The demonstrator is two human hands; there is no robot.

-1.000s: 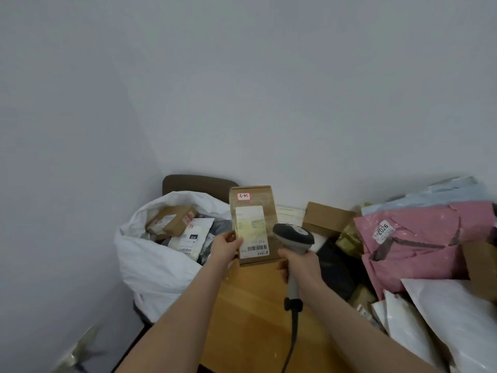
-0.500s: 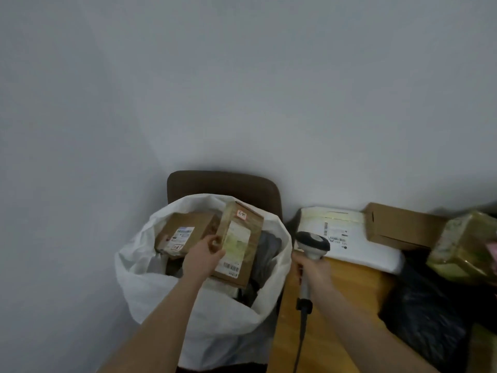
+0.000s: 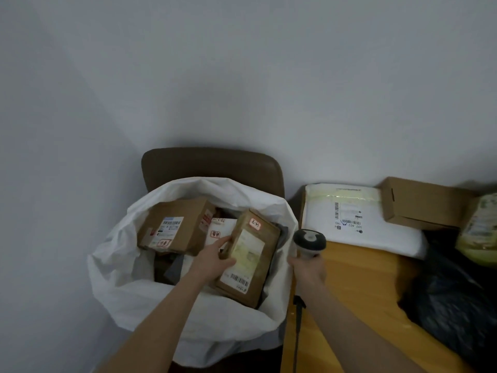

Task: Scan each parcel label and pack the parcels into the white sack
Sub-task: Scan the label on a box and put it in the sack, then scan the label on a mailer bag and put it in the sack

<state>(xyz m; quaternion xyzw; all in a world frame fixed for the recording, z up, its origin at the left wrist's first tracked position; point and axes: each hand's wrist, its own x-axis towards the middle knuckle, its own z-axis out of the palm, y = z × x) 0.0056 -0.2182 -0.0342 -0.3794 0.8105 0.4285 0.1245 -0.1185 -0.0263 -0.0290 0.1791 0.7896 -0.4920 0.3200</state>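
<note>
One brown parcel gripped by left hand in mouth of white sack, right hand holding scanner, cable cropped below.

The left hand has carried the brown parcel from in front of the scanner down into the white sack. The parcel now lies tilted there, label up.

left hand bare | right hand bare | forearms bare
</note>
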